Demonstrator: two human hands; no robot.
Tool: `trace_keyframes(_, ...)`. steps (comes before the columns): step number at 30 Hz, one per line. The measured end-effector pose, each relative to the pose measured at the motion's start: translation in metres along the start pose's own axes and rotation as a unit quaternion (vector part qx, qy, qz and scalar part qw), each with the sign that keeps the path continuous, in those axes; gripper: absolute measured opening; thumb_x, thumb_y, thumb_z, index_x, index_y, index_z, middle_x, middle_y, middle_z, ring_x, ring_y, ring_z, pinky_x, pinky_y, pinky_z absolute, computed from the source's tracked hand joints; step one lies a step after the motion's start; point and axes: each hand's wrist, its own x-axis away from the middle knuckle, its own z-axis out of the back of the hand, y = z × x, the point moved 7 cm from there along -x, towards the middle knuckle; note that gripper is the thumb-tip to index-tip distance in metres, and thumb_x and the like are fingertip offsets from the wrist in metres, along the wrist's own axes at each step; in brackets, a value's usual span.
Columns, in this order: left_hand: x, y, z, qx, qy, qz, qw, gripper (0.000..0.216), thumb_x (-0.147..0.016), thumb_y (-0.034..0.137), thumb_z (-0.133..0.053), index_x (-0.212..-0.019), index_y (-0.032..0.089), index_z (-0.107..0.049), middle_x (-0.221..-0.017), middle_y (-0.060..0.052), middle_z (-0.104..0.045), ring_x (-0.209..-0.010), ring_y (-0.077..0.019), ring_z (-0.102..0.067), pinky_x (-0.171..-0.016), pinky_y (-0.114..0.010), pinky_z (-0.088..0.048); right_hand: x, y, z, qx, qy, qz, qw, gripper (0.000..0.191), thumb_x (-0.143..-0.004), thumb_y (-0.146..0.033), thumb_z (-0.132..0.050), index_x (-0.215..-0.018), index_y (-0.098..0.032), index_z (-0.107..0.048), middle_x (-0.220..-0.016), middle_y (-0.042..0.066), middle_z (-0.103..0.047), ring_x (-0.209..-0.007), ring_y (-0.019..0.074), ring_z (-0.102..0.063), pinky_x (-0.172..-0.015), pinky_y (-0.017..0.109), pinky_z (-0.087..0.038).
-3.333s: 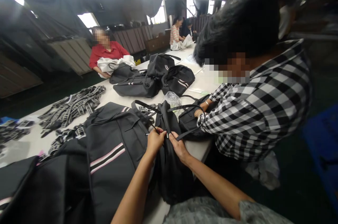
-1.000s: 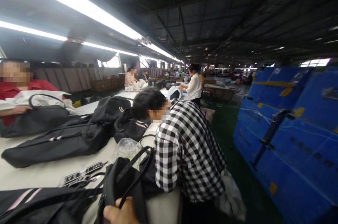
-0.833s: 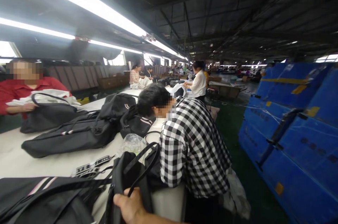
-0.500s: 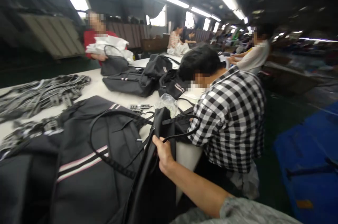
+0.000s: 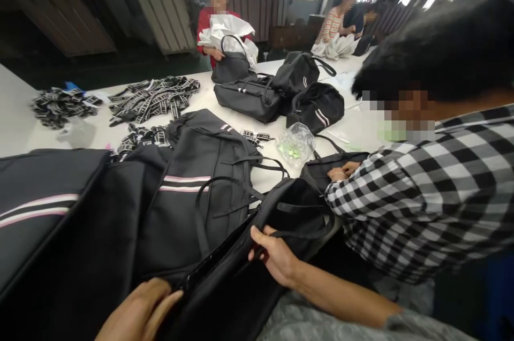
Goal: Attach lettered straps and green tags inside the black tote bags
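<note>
A black handbag (image 5: 236,271) with thin handles and a zipped top edge lies tilted in front of me. My right hand (image 5: 277,255) is closed on its top edge near the zip, thumb on the upper side. At the other end of the same zip, my left hand (image 5: 138,309) pinches the bag's edge, its fingertips partly hidden by the fabric. More black bags with white-and-pink stripes lie just beyond, including a large bag (image 5: 188,202) behind my hands and a striped bag (image 5: 44,186) at the left.
Several printed straps (image 5: 155,97) lie in piles on the white table (image 5: 204,97). A clear plastic bag (image 5: 296,144) with green pieces sits mid-table. Close on my right, a person in a checked shirt (image 5: 433,196) handles another black bag. Across the table, a person in red holds a bag (image 5: 233,67).
The view has turned left, so things appear further right. My left hand has come into view at the bag's near end. My right hand keeps its hold on the bag's top edge.
</note>
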Motion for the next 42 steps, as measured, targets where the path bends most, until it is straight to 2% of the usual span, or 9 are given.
trace_keyframes(4, -0.047, 0.06, 0.005, 0.057, 0.009, -0.011, 0.998, 0.045, -0.077, 0.055, -0.056, -0.109, 0.023, -0.06, -0.101, -0.005, -0.068, -0.085, -0.0216, -0.067, -0.072, -0.027, -0.053, 0.022, -0.006, -0.007, 0.044, -0.081, -0.021, 0.995, 0.041, -0.077, -0.05, -0.068, -0.072, -0.01, -0.059, -0.062, 0.002, -0.061, -0.047, 0.0077, -0.054, -0.046, 0.019, -0.025)
trace_keyframes(8, -0.056, 0.105, -0.018, 0.021, -0.069, -0.046, 0.996, 0.029, -0.088, 0.041, -0.043, -0.099, 0.026, -0.065, -0.089, -0.002, -0.071, -0.084, -0.0192, -0.067, -0.074, -0.024, -0.049, 0.027, -0.004, -0.017, 0.057, -0.169, -0.017, 0.984, 0.045, -0.074, -0.053, -0.069, -0.068, -0.009, -0.062, -0.061, 0.004, -0.06, -0.047, 0.0088, -0.054, -0.045, 0.019, -0.029)
trace_keyframes(13, -0.033, 0.112, -0.009, -0.105, 0.065, -0.024, 0.992, 0.032, -0.092, 0.039, -0.037, -0.1, 0.026, -0.065, -0.091, -0.003, -0.07, -0.08, -0.0182, -0.066, -0.067, -0.025, -0.046, 0.026, -0.02, 0.006, 0.159, -0.131, -0.011, 0.978, 0.044, -0.073, -0.057, -0.066, -0.081, -0.014, -0.071, -0.073, 0.004, -0.066, -0.062, 0.012, -0.059, -0.052, 0.019, -0.04)
trace_keyframes(19, -0.022, 0.145, -0.014, -0.227, 0.145, 0.043, 0.962, 0.031, -0.095, 0.032, -0.034, -0.094, 0.021, -0.064, -0.081, -0.006, -0.067, -0.073, -0.0187, -0.063, -0.057, -0.026, -0.036, 0.105, -0.087, 0.01, 0.435, -0.29, -0.008, 0.852, 0.027, -0.071, -0.042, -0.073, -0.083, -0.018, -0.075, -0.071, 0.002, -0.069, -0.062, 0.0129, -0.06, -0.052, 0.019, -0.042)
trace_keyframes(26, -0.03, 0.167, -0.056, -0.145, -0.002, 0.022, 0.989, 0.027, -0.09, 0.037, -0.049, -0.11, 0.021, -0.058, -0.083, -0.006, -0.066, -0.08, -0.0217, -0.064, -0.061, -0.027, -0.037, 0.097, -0.176, -0.025, 0.325, -0.168, 0.183, 0.913, 0.034, -0.082, -0.046, -0.061, -0.097, -0.017, -0.072, -0.089, 0.008, -0.069, -0.074, 0.0166, -0.066, -0.067, 0.029, -0.051)
trace_keyframes(29, -0.028, 0.173, -0.069, -0.122, -0.045, -0.004, 0.991, 0.034, -0.085, 0.039, -0.058, -0.114, 0.02, -0.056, -0.086, -0.007, -0.067, -0.083, -0.0227, -0.065, -0.064, -0.027, -0.038, 0.073, -0.174, -0.023, 0.51, -0.008, 0.332, 0.794, 0.024, -0.08, -0.04, -0.067, -0.092, -0.019, -0.071, -0.093, 0.007, -0.067, -0.091, 0.0186, -0.061, -0.082, 0.032, -0.047)
trace_keyframes(33, -0.03, 0.174, -0.073, -0.107, -0.037, -0.001, 0.994, 0.024, -0.088, 0.042, -0.053, -0.097, 0.022, -0.063, -0.084, -0.006, -0.07, -0.078, -0.023, -0.066, -0.061, -0.028, -0.036, 0.054, -0.124, -0.004, 0.779, 0.015, 0.238, 0.58, 0.026, -0.069, -0.04, -0.078, -0.077, -0.019, -0.066, -0.084, 0.005, -0.06, -0.091, 0.0209, -0.056, -0.079, 0.031, -0.044)
trace_keyframes(39, -0.017, 0.173, -0.052, -0.066, 0.102, -0.02, 0.992, 0.022, -0.091, 0.03, -0.046, -0.085, 0.022, -0.065, -0.075, -0.003, -0.067, -0.073, -0.0172, -0.062, -0.06, -0.027, -0.033, 0.069, -0.108, 0.009, 0.824, 0.065, 0.184, 0.532, 0.023, -0.081, -0.032, -0.066, -0.101, -0.02, -0.065, -0.104, 0.006, -0.054, -0.095, 0.0188, -0.056, -0.076, 0.029, -0.046)
trace_keyframes(42, -0.011, 0.176, -0.045, -0.068, 0.142, -0.041, 0.987, 0.025, -0.092, 0.028, -0.045, -0.078, 0.021, -0.064, -0.07, -0.003, -0.064, -0.07, -0.0156, -0.059, -0.061, -0.027, -0.033, 0.065, -0.112, 0.001, 0.804, 0.049, 0.196, 0.56, 0.016, -0.08, -0.023, -0.064, -0.095, -0.02, -0.066, -0.099, 0.004, -0.054, -0.087, 0.0156, -0.056, -0.076, 0.027, -0.044)
